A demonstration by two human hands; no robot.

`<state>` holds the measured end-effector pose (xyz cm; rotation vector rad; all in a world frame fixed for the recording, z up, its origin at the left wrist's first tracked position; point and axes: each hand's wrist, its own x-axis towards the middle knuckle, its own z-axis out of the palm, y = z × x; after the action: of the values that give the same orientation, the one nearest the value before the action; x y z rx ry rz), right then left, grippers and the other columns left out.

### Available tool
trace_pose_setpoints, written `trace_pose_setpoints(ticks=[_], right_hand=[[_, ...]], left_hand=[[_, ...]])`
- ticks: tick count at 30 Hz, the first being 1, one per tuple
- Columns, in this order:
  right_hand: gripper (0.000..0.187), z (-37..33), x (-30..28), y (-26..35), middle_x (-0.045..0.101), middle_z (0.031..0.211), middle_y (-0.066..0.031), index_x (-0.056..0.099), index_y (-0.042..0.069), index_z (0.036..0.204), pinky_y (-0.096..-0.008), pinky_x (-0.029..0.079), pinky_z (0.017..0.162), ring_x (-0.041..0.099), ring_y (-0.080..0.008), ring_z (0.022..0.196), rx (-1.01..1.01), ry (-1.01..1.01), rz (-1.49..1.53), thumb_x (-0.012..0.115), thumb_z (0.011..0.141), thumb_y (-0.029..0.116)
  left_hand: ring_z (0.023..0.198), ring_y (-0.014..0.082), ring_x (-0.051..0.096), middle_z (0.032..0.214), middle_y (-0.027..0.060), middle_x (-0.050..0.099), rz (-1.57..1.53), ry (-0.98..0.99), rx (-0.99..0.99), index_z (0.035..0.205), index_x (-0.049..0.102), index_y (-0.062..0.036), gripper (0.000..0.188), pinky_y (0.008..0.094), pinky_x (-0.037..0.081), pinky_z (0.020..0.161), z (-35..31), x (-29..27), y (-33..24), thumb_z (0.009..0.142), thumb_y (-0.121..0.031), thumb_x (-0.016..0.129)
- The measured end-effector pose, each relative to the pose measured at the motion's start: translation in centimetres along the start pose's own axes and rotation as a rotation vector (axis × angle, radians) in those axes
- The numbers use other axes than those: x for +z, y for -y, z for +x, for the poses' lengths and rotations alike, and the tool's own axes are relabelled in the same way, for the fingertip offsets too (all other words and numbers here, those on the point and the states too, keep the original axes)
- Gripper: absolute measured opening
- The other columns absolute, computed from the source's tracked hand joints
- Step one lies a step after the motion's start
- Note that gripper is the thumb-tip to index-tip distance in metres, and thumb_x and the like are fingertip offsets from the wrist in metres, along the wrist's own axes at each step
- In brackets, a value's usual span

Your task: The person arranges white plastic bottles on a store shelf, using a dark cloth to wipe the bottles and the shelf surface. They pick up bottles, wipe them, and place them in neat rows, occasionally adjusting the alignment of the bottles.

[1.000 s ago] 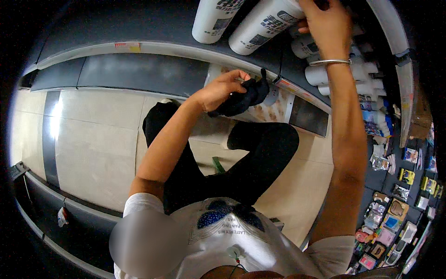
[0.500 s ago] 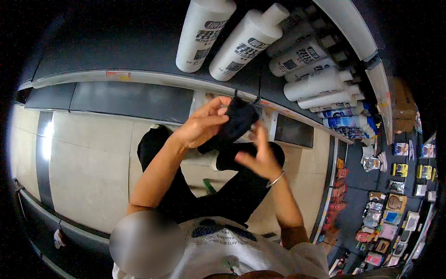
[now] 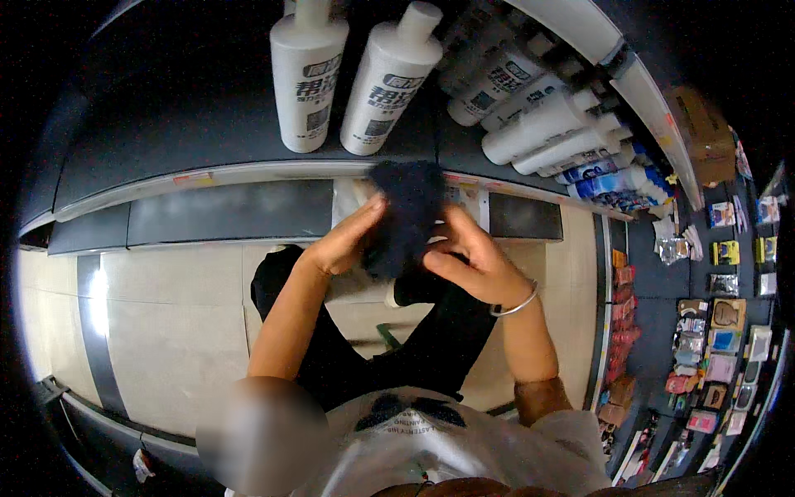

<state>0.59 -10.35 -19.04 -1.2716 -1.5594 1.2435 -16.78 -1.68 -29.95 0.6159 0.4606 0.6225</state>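
Note:
A dark, crumpled cloth (image 3: 406,217) hangs between my two hands in front of the shelf edge, slightly blurred. Along its left side, my left hand (image 3: 348,240) grips it, some fingertips hidden by the fabric. My right hand (image 3: 484,263), with a silvery bangle at the wrist, is closed at the cloth's right side, thumb and fingers curled toward it. Beyond the cloth, two white bottles (image 3: 308,91) stand upright on the dark shelf (image 3: 182,108).
More white bottles (image 3: 538,128) lean or lie at the shelf's right, beside blue-and-white packages (image 3: 617,182). Packaged small goods (image 3: 712,340) fill a display at far right. My legs (image 3: 447,331) are bent over the tiled floor (image 3: 174,331). A green object (image 3: 387,335) shows between them.
The cloth has spread taller and wider between my hands. My right hand has closed in on its right side, and my left has slid lower along the left. The view has shifted slightly.

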Motion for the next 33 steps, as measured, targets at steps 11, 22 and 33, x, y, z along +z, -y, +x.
trace_pose_setpoints(ticks=[11, 22, 33], right_hand=[[0.034, 9.1, -11.8, 6.5, 0.065, 0.105, -0.0112, 0.061, 0.008, 0.118, -0.0342, 0.051, 0.078, 0.063, -0.0244, 0.093, -0.316, -0.672, -1.235, 0.061, 0.090, 0.027], [0.054, 15.1, -20.6, 5.5, 0.062, 0.114, -0.0186, 0.056, 0.008, 0.124, -0.0427, 0.046, 0.088, 0.060, -0.0373, 0.103, -0.425, -0.466, -1.559, 0.059, 0.087, 0.048], [0.043, 19.2, -18.9, 4.5, 0.062, 0.118, -0.0112, 0.060, 0.008, 0.120, -0.0353, 0.048, 0.084, 0.061, -0.0205, 0.092, -0.433, -0.317, -1.208, 0.064, 0.087, 0.037]], left_hand=[[0.060, 0.0056, 0.048, 0.070, -0.0035, 0.051, 0.176, -0.056, -0.153, 0.098, 0.058, -0.0106, 0.012, 0.0207, 0.037, 0.051, 1.0, -0.8, -0.8, 0.089, -0.019, 0.056], [0.074, 0.0088, 0.056, 0.086, -0.0005, 0.061, 0.189, -0.004, -0.213, 0.106, 0.066, -0.0104, 0.027, 0.0215, 0.043, 0.062, 2.4, -2.2, -0.2, 0.087, -0.030, 0.063], [0.066, 0.0082, 0.053, 0.080, -0.0021, 0.059, 0.314, -0.036, -0.178, 0.100, 0.066, -0.0125, 0.029, 0.0225, 0.040, 0.057, 2.9, -2.1, 0.1, 0.089, -0.039, 0.060]])
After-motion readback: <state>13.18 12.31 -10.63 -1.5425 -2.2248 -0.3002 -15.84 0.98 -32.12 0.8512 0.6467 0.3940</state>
